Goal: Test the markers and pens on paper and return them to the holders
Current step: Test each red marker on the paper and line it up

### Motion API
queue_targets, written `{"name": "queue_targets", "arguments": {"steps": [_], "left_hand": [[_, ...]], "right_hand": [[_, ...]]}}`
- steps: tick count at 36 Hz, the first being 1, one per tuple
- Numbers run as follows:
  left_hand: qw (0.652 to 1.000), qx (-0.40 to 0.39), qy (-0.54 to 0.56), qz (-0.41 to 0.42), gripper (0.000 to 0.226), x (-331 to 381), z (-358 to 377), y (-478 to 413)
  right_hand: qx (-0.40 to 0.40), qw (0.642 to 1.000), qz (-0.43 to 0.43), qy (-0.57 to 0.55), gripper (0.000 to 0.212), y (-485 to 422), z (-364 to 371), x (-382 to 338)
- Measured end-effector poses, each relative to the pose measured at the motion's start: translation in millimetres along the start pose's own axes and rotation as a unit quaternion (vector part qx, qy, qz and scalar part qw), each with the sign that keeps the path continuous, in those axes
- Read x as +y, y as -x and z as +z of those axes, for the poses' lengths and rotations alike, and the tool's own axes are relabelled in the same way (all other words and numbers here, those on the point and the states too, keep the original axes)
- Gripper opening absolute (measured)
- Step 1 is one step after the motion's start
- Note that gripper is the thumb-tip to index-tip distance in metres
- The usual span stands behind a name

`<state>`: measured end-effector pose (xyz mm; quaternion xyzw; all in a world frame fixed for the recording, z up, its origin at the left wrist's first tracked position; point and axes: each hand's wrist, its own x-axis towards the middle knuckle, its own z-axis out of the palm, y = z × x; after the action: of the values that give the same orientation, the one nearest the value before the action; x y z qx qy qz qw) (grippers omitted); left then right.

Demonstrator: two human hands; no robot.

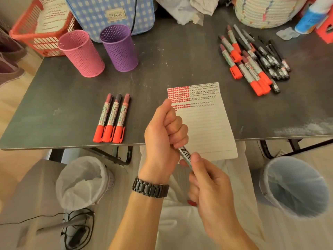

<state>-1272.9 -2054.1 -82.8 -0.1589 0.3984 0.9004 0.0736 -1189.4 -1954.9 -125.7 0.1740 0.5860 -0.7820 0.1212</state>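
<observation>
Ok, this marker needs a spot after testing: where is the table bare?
Bare: between the three markers and the paper; mid-table between the purple holder and the marker pile; right of the paper. Crowded: the back edge and that pile.

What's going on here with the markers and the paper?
A person holds one marker in both hands: the left hand is fisted round its upper end, the right hand grips the barrel. The paper carries rows of red and black test marks. Three red-capped markers lie side by side to its left, a pile of markers and pens lies at the right, and the pink holder and purple holder stand at the back left.
</observation>
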Motion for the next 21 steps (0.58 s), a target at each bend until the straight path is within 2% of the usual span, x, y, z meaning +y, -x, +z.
{"name": "queue_targets", "arguments": {"steps": [5, 13, 17, 21], "left_hand": [[1.000, 0.001, -0.028, 0.010, 0.054, -1.4, 0.4, 6.3], [0.999, -0.021, -0.040, 0.010, 0.053, -1.0, -0.2, 9.4], [0.999, -0.023, -0.045, 0.021, 0.054, 2.1, 0.3, 9.1], [0.998, -0.028, -0.030, 0.044, 0.054, 12.6, -7.1, 5.0]], "right_hand": [[0.056, 0.997, -0.051, -0.010, 0.038, 15.5, 18.1, 7.2], [0.109, 0.992, -0.066, -0.006, 0.033, 19.2, 25.0, 6.1], [0.089, 0.994, -0.053, -0.030, 0.034, 18.2, 26.4, 3.8], [0.040, 0.995, -0.081, 0.050, 0.040, 4.2, 19.7, -8.3]]}}
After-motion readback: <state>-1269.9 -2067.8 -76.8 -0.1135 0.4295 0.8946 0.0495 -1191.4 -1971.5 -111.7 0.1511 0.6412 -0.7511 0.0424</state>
